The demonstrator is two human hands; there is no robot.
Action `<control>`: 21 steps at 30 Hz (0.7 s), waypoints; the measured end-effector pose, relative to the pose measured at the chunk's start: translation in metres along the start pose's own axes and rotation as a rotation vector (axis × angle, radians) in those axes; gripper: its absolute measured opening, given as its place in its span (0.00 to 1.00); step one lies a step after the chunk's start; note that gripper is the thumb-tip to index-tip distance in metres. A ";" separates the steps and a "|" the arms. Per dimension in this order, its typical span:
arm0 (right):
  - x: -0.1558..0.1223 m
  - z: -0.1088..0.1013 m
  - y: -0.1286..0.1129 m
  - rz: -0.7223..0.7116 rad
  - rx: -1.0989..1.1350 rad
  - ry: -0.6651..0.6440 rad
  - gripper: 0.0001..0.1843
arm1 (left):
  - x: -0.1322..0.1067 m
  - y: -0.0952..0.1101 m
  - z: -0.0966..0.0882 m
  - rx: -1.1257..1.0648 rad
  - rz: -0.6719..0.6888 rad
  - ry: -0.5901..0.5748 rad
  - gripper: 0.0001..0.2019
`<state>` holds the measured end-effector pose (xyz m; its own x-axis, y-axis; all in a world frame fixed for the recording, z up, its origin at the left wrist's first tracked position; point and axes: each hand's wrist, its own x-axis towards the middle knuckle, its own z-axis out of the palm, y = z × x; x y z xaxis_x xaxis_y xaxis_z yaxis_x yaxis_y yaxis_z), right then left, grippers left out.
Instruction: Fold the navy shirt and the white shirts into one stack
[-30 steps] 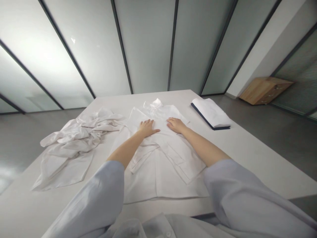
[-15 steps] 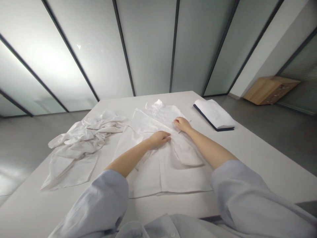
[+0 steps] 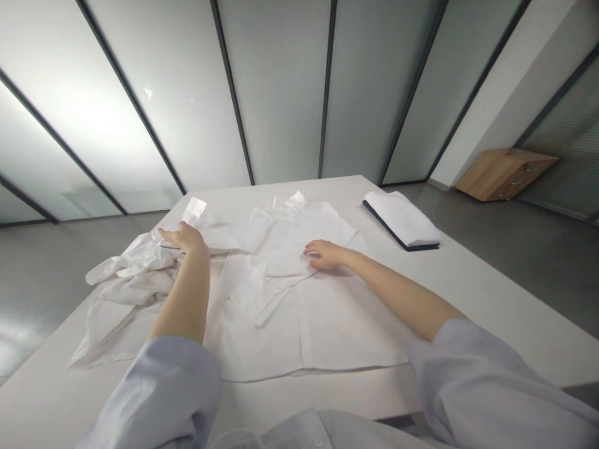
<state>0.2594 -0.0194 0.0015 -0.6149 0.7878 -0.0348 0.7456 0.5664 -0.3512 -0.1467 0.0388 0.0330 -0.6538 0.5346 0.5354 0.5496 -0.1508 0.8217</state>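
A white shirt [image 3: 322, 318] lies spread flat on the white table [image 3: 491, 299], collar at the far end. My left hand [image 3: 183, 237] is closed on the shirt's left sleeve [image 3: 224, 237], holding it stretched out to the left with the cuff sticking up past my fingers. My right hand [image 3: 324, 254] rests flat on the middle of the shirt, fingers extended, pinning the cloth. Both of my forearms are bare below pale blue sleeves.
A crumpled heap of white garments [image 3: 131, 280] lies on the left part of the table, right under my left hand. A folded white garment on a dark board [image 3: 402, 219] sits at the far right. A wooden cabinet [image 3: 505, 171] stands on the floor beyond.
My left hand took the sleeve from the shirt's middle and pulled it out to the left. My right hand slid slightly left and nearer, staying on the shirt.
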 end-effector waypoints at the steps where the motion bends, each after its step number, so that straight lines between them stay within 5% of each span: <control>1: -0.001 0.003 -0.010 -0.033 -0.026 -0.027 0.28 | -0.001 0.004 -0.003 0.006 -0.005 0.109 0.24; 3: -0.005 0.011 -0.026 -0.090 -0.063 -0.050 0.34 | -0.015 0.019 0.000 -0.010 0.061 0.061 0.25; 7: -0.012 0.024 -0.037 -0.178 -0.119 -0.061 0.36 | -0.070 0.049 0.025 0.226 0.434 -0.694 0.20; 11: -0.015 0.028 -0.026 -0.132 -0.162 -0.049 0.33 | -0.109 0.044 0.040 0.647 0.651 -1.110 0.25; 17: -0.018 0.019 0.008 0.062 -0.143 0.024 0.27 | -0.097 0.015 0.033 0.822 0.586 -1.084 0.25; 21: -0.009 0.010 0.033 0.122 0.112 0.206 0.23 | -0.083 0.015 0.026 0.884 0.516 -0.991 0.24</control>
<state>0.2875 -0.0103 -0.0192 -0.4479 0.8880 0.1042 0.7712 0.4427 -0.4575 -0.0706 0.0141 -0.0038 0.1418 0.9872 0.0734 0.9899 -0.1416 -0.0076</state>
